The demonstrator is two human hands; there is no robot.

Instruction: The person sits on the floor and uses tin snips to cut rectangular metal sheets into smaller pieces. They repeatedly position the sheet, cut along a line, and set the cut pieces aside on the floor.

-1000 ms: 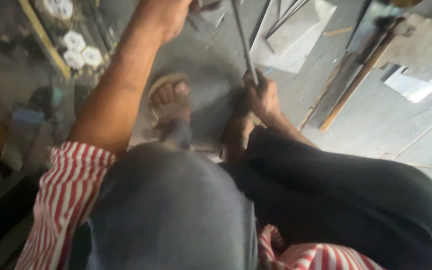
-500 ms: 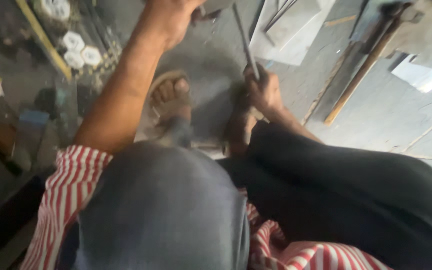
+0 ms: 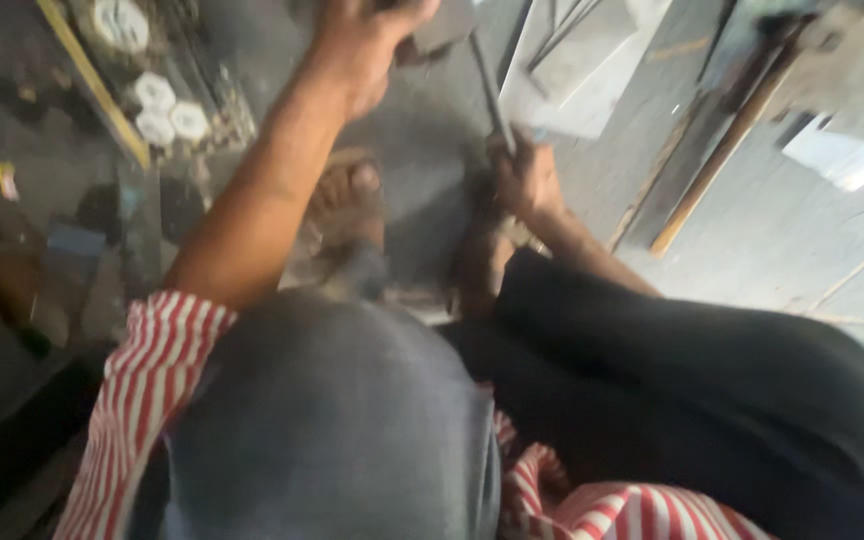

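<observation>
Two hands work at the top centre of the frame: the right hand (image 3: 527, 180) is clamped on a thin metal rod (image 3: 492, 95), while the left hand (image 3: 367, 45), just left of it, grips a grey block (image 3: 442, 25) above the floor (image 3: 422, 200).

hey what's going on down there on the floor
A person squats over a grey floor. The right hand grips a thin metal rod held upright against the floor. The left hand is raised at the frame's top, closed on a blurred grey block-like thing. A sandalled foot rests between the arms.
</observation>
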